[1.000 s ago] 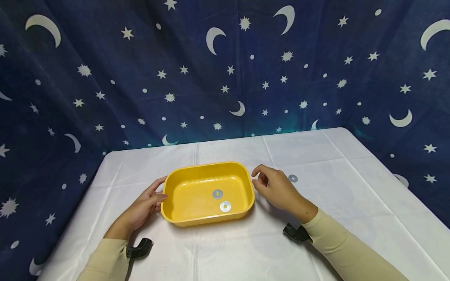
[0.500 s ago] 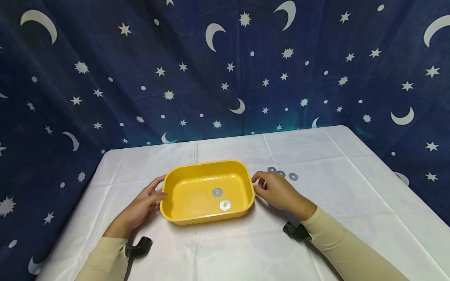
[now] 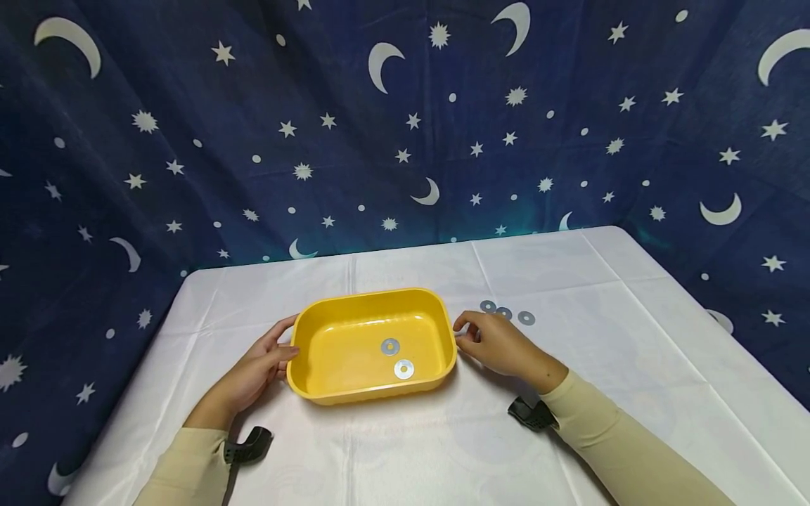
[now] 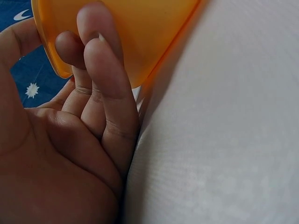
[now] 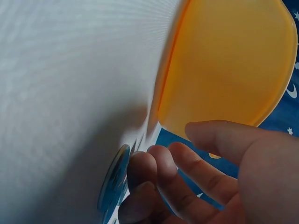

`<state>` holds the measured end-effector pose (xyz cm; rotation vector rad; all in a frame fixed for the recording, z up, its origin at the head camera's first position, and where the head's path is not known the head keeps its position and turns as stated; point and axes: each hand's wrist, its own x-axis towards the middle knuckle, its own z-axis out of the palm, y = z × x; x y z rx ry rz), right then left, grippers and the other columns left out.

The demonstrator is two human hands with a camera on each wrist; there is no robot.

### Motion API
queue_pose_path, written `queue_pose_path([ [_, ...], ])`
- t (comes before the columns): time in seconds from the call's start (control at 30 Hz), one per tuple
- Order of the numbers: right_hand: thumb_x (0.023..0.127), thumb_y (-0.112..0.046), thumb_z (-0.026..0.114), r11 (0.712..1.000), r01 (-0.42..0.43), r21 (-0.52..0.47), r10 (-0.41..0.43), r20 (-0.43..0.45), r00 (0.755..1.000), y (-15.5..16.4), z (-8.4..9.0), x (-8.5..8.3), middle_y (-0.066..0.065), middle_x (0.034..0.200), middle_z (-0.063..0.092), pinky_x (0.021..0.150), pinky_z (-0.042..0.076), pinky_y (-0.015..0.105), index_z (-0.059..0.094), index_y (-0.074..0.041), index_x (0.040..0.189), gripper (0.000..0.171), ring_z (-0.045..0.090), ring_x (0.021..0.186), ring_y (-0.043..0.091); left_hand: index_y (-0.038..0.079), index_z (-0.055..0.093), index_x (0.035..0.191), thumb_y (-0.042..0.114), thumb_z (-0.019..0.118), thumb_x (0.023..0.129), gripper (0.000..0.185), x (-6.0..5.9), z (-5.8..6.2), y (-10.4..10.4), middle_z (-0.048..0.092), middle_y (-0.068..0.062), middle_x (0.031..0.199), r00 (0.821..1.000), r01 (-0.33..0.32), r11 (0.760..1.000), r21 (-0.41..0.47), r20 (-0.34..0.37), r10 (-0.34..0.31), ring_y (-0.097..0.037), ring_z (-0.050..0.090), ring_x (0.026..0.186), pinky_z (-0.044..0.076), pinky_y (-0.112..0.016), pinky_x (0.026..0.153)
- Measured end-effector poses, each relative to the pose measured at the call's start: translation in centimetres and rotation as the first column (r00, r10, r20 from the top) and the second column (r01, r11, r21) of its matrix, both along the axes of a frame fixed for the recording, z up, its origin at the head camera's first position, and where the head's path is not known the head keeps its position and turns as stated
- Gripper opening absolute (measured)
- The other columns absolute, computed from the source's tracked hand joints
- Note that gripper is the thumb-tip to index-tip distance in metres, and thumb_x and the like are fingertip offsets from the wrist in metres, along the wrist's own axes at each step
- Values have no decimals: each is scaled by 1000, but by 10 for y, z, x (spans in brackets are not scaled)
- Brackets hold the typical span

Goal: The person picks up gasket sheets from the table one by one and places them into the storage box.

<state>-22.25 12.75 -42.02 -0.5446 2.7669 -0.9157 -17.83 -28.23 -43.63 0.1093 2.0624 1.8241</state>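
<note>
A yellow plastic bin (image 3: 373,383) sits on the white-covered table, with two flat metal washers (image 3: 390,346) lying inside toward its right half. At the bin's left end, my left hand (image 3: 253,369) grips the wall, thumb over the rim and fingers against the outside; the left wrist view shows those fingers (image 4: 112,74) on the orange-looking wall. My right hand (image 3: 500,344) is beside the bin's right end, fingers loosely bent, nothing seen between them. Whether it touches the rim I cannot tell. Behind it lie three more washers (image 3: 526,318), seen nearly edge-on in the right wrist view.
The white cloth (image 3: 405,457) covers the table up to its far edge. A dark blue curtain (image 3: 253,176) with moons and stars hangs behind and at both sides. Each wrist wears a black camera strap (image 3: 531,414).
My right hand has come slightly nearer the viewer and settled beside the bin's right end, uncovering two washers behind it. The left hand and bin stay nearly in place.
</note>
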Motion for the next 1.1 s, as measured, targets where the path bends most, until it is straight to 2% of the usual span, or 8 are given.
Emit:
queue_pose_path([
  [0.17, 91, -15, 66, 1000, -7, -2, 7, -3, 1000, -1, 0, 0, 0, 74, 60, 51, 47, 24, 67, -8, 110, 20, 51, 55, 12, 13, 15, 158, 18, 48, 102, 66, 1, -1, -1, 69, -5, 105, 1000, -2, 1000, 0, -1, 2, -13, 67, 76, 58, -24, 72],
  [0.47, 91, -15, 65, 1000, -14, -2, 14, -63, 998, -2, 4, 3, -1, 76, 61, 56, 48, 24, 69, -10, 105, 16, 52, 65, 13, 13, 16, 158, 19, 48, 102, 65, 0, -1, -1, 68, -5, 104, 1000, -6, 1000, -6, -11, 6, -13, 66, 76, 58, -24, 71],
  [0.77, 91, -15, 65, 1000, -18, -13, 18, -41, 999, -4, 4, 5, -2, 76, 60, 52, 47, 24, 70, -12, 103, 14, 52, 60, 13, 13, 17, 158, 19, 49, 102, 65, 1, -2, -1, 69, -5, 105, 999, -27, 1000, -14, -19, 27, -13, 67, 76, 59, -24, 72],
  [0.97, 91, -15, 65, 1000, -30, -1, 30, -24, 999, -5, 1, 6, -3, 73, 59, 50, 45, 24, 70, -14, 102, 12, 50, 56, 12, 14, 19, 157, 19, 49, 101, 64, 0, -3, 0, 62, -1, 86, 999, -34, 999, -20, -25, 34, -11, 60, 68, 55, -21, 67],
  [1.1, 90, -14, 66, 998, -67, -4, 67, -32, 997, -4, -3, 7, -4, 73, 58, 53, 45, 23, 70, -13, 100, 11, 50, 60, 11, 13, 19, 158, 19, 49, 101, 64, -1, -4, 1, 63, -2, 87, 999, -36, 999, -16, -31, 35, -11, 60, 68, 55, -21, 66],
])
